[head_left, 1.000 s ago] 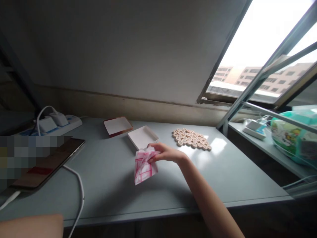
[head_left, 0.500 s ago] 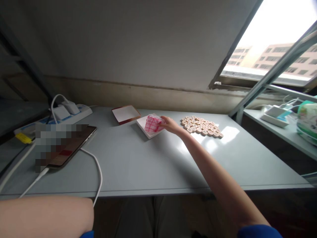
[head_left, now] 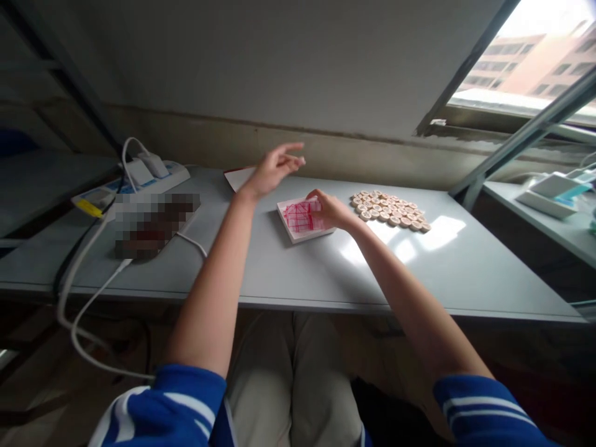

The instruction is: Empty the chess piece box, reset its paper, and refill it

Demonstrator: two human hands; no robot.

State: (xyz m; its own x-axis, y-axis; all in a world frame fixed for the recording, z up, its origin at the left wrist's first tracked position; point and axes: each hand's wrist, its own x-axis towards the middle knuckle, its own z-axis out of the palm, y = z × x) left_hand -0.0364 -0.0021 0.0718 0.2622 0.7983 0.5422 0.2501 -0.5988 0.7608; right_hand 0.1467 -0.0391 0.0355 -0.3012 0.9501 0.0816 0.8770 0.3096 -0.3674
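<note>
A folded white sheet with red grid lines lies inside a shallow white box on the grey table. My right hand rests on the sheet's right side, fingers curled and pressing it down into the box. My left hand hovers above the table behind the box, fingers apart and holding nothing. It covers most of the red-edged box lid. A cluster of several round wooden game pieces lies to the right of the box.
A phone on a white cable lies at the left. Behind it is a power strip with plugs. A wall runs along the table's far edge. A window and a side shelf are at the right.
My right hand has carried the folded sheet from mid-table into the white box and pushed it flat. My left arm has risen from the bottom edge out over the table.
</note>
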